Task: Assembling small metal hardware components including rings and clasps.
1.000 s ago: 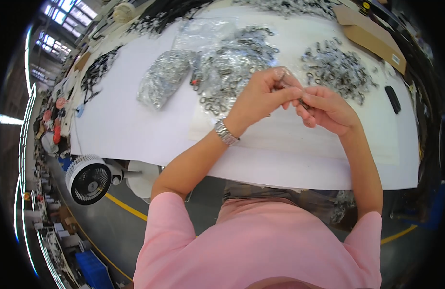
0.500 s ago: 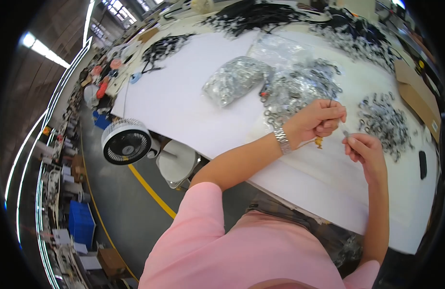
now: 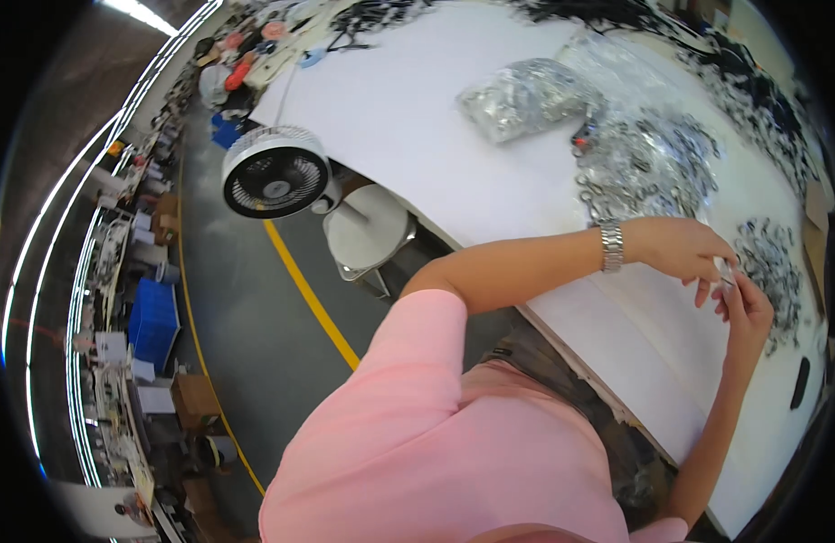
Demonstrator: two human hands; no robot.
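Note:
My left hand (image 3: 682, 248), with a silver watch (image 3: 611, 246) on the wrist, meets my right hand (image 3: 749, 306) over the right side of the white table (image 3: 607, 335). Between their fingertips is a small clear and whitish piece (image 3: 725, 270) with a dark line on it; its kind is too small to make out. The fingers of both hands are pinched around it. Just beyond my left hand lies a heap of small metal hooks in clear plastic (image 3: 648, 167). Beside my right hand spreads a second heap of similar small metal pieces (image 3: 772, 271).
A filled clear plastic bag (image 3: 531, 95) lies farther back on the table. Black straps with metal ends (image 3: 748, 95) are piled at the far right. A dark oblong object (image 3: 800, 382) rests near the right edge. Left of the table stand a fan (image 3: 277, 172) and a stool (image 3: 368, 226).
My hands have come together at the small piece, moving right in the picture. The view has also shifted, so the table and heaps appear farther right. The yellowish thing below my left hand no longer shows.

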